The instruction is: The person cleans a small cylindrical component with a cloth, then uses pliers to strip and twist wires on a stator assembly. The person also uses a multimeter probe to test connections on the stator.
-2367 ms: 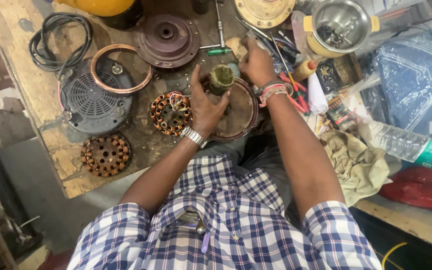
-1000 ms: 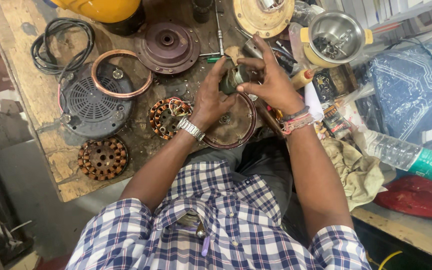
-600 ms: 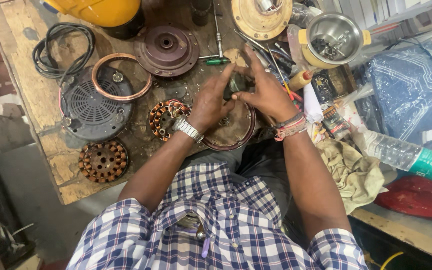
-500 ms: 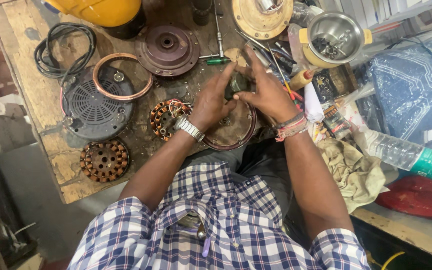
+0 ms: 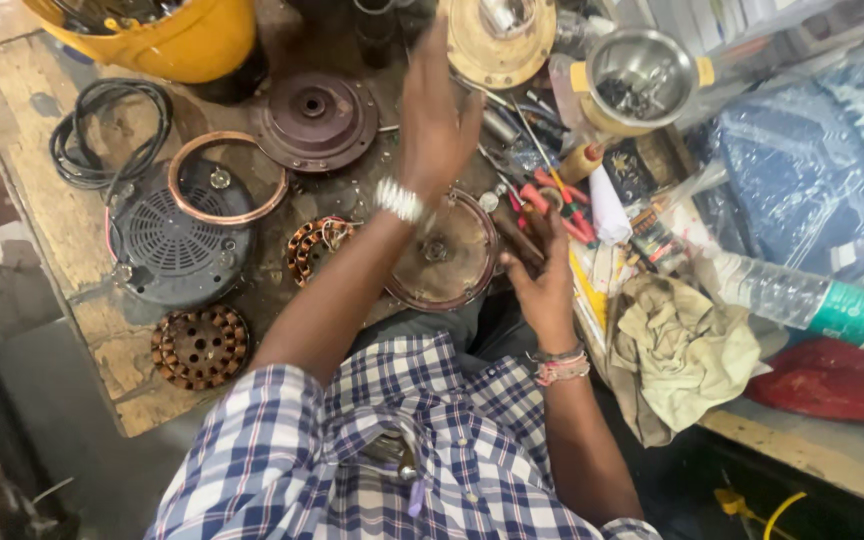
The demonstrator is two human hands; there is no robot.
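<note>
Steel bowl (image 5: 642, 75) (small metal parts (image 5: 624, 95)).

My left hand (image 5: 439, 120) is stretched toward the far edge of the workbench (image 5: 22, 160), hemmed in there by the brown motor cover (image 5: 315, 118) on one side and loose tools (image 5: 512, 130) on the other; beyond my fingertips the tan round housing (image 5: 500, 40) blocks the far edge; my right hand (image 5: 544, 275) sits at the near edge, squeezed between the round plate (image 5: 444, 262) and the red-handled pliers (image 5: 557, 200); the right end is crowded by a steel bowl (image 5: 640, 75), rag (image 5: 687, 350) and plastic bottle (image 5: 802, 300); bare wood shows only along the left edge, past the coiled black cable (image 5: 102, 130).
</note>
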